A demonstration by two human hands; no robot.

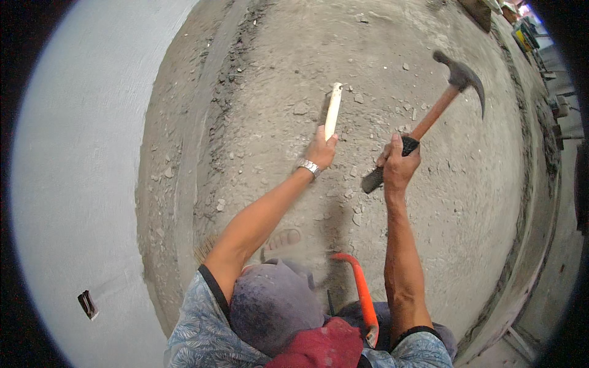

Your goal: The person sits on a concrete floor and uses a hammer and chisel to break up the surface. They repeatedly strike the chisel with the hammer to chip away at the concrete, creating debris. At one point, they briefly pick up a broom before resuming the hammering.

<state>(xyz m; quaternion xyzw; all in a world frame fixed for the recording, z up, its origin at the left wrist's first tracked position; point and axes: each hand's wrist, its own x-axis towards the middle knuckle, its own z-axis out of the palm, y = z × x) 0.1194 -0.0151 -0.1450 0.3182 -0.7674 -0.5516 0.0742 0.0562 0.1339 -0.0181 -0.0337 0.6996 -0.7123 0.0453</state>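
Note:
My left hand, with a metal-banded watch at its wrist, grips a narrow off-white tube-like piece with a hole near its far end. My right hand is closed around the black grip of a claw hammer. The hammer's orange-brown shaft slants up to the right, and its dark head is raised apart from the off-white piece. An orange bent tubular frame, possibly a hacksaw's, sits by my lap. Beside it are my dusty grey knee and a red cloth.
Stone chips litter the rough concrete floor. A pale-painted wall with a small box opening rises at left. Broom bristles show near my sandalled foot. Various items stand at the far right.

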